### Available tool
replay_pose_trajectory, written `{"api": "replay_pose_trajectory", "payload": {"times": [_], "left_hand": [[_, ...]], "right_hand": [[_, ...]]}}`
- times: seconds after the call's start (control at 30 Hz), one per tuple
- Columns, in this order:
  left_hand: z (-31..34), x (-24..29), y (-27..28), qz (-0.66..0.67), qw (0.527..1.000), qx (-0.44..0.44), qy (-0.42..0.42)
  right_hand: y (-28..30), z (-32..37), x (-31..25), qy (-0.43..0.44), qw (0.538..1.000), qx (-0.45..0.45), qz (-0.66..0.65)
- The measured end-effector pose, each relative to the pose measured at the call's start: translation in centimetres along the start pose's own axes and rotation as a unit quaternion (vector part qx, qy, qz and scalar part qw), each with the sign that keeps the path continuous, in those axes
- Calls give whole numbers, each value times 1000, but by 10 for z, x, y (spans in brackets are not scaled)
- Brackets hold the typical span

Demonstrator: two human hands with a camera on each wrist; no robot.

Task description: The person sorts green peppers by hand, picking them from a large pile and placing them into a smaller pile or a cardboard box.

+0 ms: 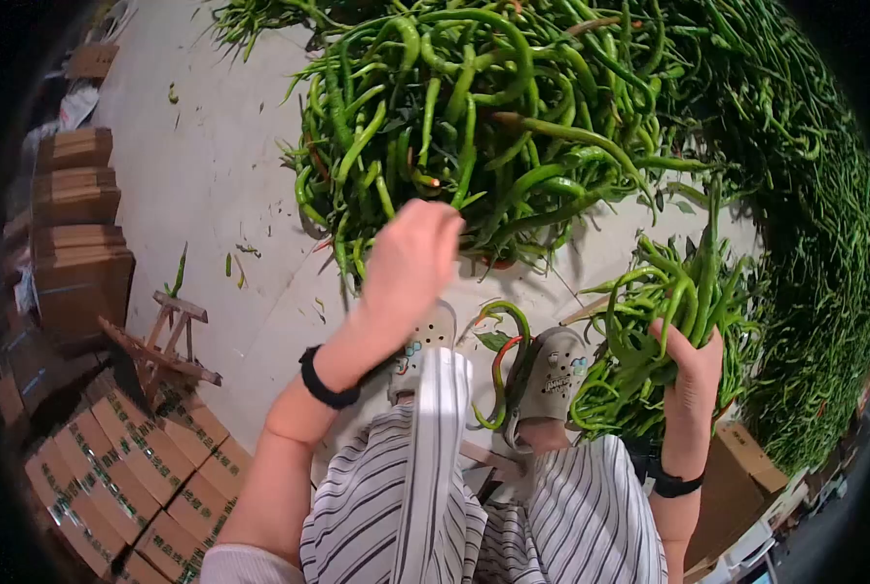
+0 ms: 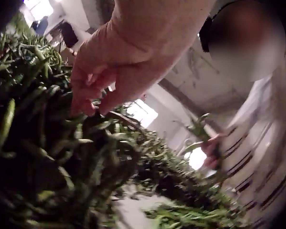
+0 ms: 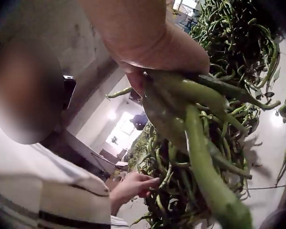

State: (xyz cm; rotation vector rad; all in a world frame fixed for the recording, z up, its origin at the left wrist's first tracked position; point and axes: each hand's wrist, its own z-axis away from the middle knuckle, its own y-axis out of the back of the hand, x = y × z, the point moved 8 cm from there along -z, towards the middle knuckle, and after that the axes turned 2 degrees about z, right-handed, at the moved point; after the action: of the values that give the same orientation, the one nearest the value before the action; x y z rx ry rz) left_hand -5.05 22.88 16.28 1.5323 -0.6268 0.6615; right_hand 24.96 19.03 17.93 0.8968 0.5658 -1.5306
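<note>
A big pile of long green peppers (image 1: pixel 493 117) lies on the floor in front of me. My left hand (image 1: pixel 444 219) reaches into its near edge. In the left wrist view its curled fingers (image 2: pixel 88 105) close on a green pepper (image 2: pixel 119 119) at the top of the heap. My right hand (image 1: pixel 683 341) is raised at the right and grips a thick bunch of green peppers (image 1: pixel 659 311) by their stems. The right wrist view shows that bunch (image 3: pixel 200 124) hanging from the fist (image 3: pixel 157 52), with the left hand (image 3: pixel 133 188) farther off.
I sit with striped trousers (image 1: pixel 425 487) and grey clogs (image 1: pixel 552 375) on a concrete floor (image 1: pixel 201 165). A red-green pepper (image 1: pixel 501 375) lies between the feet. Flat cardboard stacks (image 1: pixel 74 204), printed cartons (image 1: pixel 143 467) and a wooden frame (image 1: pixel 162 341) stand left; a carton (image 1: pixel 741 467) stands right.
</note>
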Motion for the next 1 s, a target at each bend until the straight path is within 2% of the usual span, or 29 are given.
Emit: {"api": "replay_pose_trajectory", "payload": {"times": [0.07, 0.17, 0.23, 0.3, 0.37, 0.5, 0.67, 0.77, 1.0], "left_hand": [[-12, -34, -23, -147, 989, -29, 8], [-11, -54, -49, -108, 992, -57, 27], [11, -47, -46, 45, 973, -173, 147], [54, -30, -45, 224, 890, -295, 265], [86, -11, -46, 274, 844, -369, 278], [82, 28, -54, 223, 912, -340, 61], [65, 65, -65, 250, 904, -348, -4], [64, 69, -72, 253, 889, -381, 22], [66, 72, -80, 271, 884, -381, -4]], "right_hand": [[11, 1, 10, -19, 1000, -1, -18], [8, 4, 11, -19, 1000, -2, -24], [5, 3, 18, -27, 999, -30, -26], [-3, 2, 24, -60, 996, -70, 0], [-19, 2, 30, -85, 986, -143, 2], [-51, 4, 36, -59, 981, -183, -14], [-66, 6, 35, -46, 980, -163, -100], [-58, 5, 33, -28, 981, -148, -121], [-51, 7, 32, -29, 984, -135, -115]]}}
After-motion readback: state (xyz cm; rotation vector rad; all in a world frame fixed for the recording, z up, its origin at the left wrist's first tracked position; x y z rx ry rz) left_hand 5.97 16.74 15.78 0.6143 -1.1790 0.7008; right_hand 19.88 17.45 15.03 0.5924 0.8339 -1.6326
